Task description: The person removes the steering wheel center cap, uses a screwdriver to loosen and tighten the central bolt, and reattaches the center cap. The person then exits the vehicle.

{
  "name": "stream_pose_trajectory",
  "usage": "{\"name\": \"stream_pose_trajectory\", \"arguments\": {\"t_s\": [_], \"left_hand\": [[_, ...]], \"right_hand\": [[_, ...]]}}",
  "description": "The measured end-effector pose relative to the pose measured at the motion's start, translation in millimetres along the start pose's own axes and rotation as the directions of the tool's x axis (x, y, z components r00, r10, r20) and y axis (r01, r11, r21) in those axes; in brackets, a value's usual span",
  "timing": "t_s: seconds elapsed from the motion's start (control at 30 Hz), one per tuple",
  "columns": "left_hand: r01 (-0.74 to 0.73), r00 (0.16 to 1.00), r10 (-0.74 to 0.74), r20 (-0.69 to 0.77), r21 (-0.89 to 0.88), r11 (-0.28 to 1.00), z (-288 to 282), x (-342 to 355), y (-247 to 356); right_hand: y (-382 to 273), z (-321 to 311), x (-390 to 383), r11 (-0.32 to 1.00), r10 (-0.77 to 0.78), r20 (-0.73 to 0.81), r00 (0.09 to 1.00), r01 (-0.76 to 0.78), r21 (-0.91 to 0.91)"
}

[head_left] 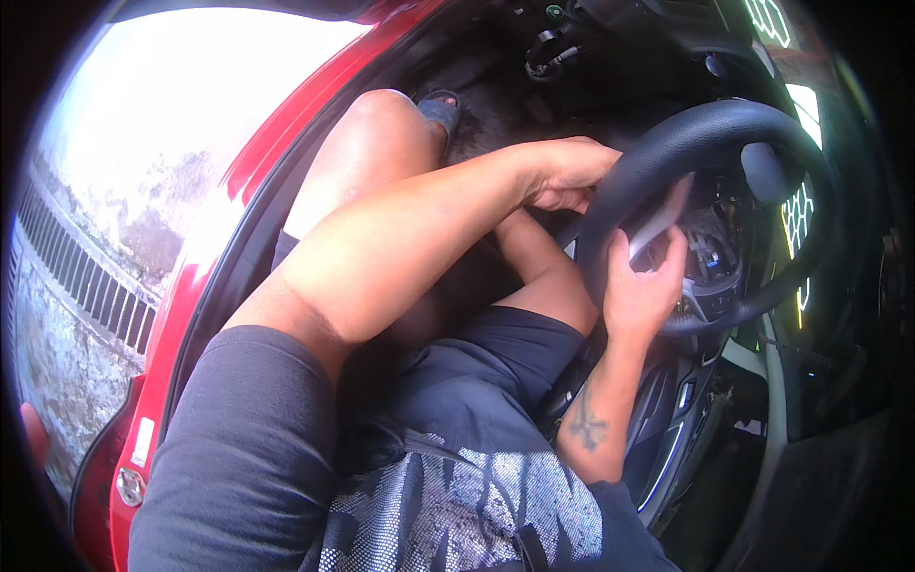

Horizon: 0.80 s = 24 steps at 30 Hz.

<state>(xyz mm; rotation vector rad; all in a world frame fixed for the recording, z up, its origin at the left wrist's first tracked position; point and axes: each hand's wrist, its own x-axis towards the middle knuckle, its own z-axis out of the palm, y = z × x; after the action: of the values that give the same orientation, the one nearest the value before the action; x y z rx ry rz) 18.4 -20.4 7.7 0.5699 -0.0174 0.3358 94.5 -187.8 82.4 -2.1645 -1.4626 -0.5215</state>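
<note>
I sit in a car's driver seat facing a black steering wheel (710,124). My left hand (567,173) reaches across my knee, its fingers curled on the wheel's left rim. My right hand (640,286) comes up from below and grips a flat grey trim piece (662,217) at the wheel's spoke, thumb on its edge. Next to that hand the wheel's hub (713,259) lies uncovered, with dark parts showing inside.
The red door frame (286,124) runs along my left, with bright concrete ground (143,124) and a metal drain grate (86,276) outside. My sandalled foot (440,110) rests in the dark footwell near the pedals (548,48). The dashboard (820,238) lies to the right.
</note>
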Motion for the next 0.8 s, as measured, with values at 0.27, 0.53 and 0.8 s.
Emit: {"name": "stream_pose_trajectory", "arguments": {"t_s": [0.27,0.53,0.8], "left_hand": [[-0.022,0.998,0.023,0.051,-0.022,1.0,4,7,-1],[-0.015,0.997,0.023,0.079,-0.093,0.996,9,-6,-11],[0.04,0.918,0.005,-0.397,0.105,0.994,-21,12,-10]], "right_hand": [[-7,1,2,0.998,-0.039,-0.016,0.999,0.038,-0.056],[-2,-26,-7,0.998,0.046,0.036,0.998,-0.047,0.032],[36,-86,-39,0.989,0.12,-0.161,0.98,-0.104,0.104]]}}
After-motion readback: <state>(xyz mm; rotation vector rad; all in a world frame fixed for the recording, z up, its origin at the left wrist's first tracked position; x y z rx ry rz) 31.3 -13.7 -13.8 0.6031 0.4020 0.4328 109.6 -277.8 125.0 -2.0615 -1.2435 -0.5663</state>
